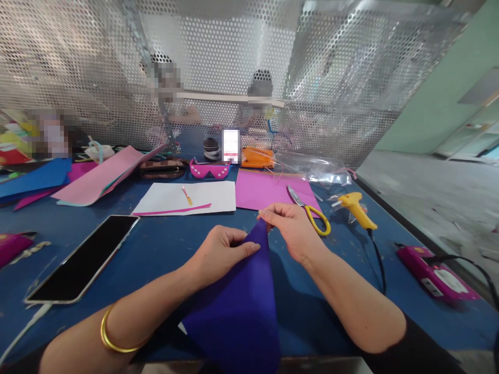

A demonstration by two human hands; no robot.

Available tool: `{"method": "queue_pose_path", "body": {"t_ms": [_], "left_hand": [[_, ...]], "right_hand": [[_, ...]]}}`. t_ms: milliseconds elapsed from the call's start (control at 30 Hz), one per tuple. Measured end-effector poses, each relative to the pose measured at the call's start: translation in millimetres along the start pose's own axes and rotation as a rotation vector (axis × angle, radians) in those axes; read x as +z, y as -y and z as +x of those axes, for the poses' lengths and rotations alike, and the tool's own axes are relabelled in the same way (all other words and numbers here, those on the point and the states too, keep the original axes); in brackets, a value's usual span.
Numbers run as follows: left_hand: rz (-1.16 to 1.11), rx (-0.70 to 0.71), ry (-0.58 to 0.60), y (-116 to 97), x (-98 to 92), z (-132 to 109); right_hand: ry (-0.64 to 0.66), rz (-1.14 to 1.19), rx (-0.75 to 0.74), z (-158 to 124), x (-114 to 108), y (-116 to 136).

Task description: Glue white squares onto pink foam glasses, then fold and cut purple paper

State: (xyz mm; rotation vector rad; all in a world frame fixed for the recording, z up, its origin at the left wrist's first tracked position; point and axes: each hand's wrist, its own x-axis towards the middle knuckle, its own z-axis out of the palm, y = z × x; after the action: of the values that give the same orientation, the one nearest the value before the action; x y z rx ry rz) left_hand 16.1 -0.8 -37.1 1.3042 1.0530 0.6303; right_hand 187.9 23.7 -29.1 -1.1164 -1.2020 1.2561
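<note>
A dark blue-purple sheet [241, 301] is curled into a cone-like shape, its narrow tip pointing away from me and its wide end at the table's front edge. My left hand [224, 254] grips the sheet's left side just below the tip, thumb on top. At the tip itself, my right hand [283, 223] pinches the sheet between thumb and fingers. Yellow-handled scissors [317, 218] lie just beyond my right hand, partly on a pink-purple sheet [273, 189].
A phone [88, 259] with a cable lies left. Behind are a white sheet [167, 195] with a pink strip, pink glasses [209, 169] and coloured sheets [105, 174]. At right are a yellow glue gun [356, 208] and a magenta box [432, 272] with cords.
</note>
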Motion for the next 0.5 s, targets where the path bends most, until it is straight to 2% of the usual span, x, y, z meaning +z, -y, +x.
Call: {"method": "queue_pose_path", "body": {"t_ms": [200,367,500], "left_hand": [[-0.036,-0.022,-0.025,1.8,-1.4,0.6],[-0.002,-0.019,-0.032,1.9,-0.3,1.0],[0.005,-0.025,-0.031,2.7,0.1,0.5]], "right_hand": [[0.065,-0.027,0.089,2.3,-5.3,0.6],[0.113,-0.099,0.021,3.2,-7.1,-4.7],[0.055,-0.078,-0.002,2.5,-2.7,-5.3]]}}
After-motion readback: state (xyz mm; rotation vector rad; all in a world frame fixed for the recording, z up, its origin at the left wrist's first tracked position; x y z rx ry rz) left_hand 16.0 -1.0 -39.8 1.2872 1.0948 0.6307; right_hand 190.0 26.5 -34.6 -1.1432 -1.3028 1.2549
